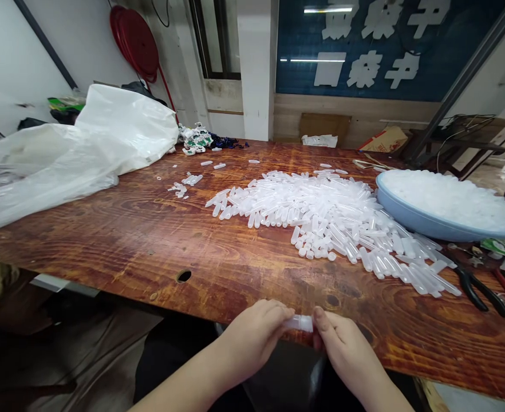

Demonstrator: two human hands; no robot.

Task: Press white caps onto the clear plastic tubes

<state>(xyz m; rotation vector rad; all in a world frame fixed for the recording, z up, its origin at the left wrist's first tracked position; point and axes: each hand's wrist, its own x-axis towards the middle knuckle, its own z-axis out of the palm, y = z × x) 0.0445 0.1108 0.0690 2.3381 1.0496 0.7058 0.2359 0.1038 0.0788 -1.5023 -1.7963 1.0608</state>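
Note:
At the table's front edge, my left hand (259,329) is closed around one end of a small translucent plastic tube (300,323). My right hand (342,340) has its thumb and fingers at the tube's other end, pinched against it. The tube lies roughly level between the two hands, and its ends are hidden by the fingers. Beyond my hands spreads a large heap of similar clear tubes (287,197), with a cluster of short white caps (312,249) at its near side.
A blue basin (433,223) heaped with white pieces stands at the right. Black-handled pliers (478,289) lie beside the tubes. A large white plastic bag (123,123) covers the table's left side. A round hole (184,276) pierces the wooden tabletop (149,229).

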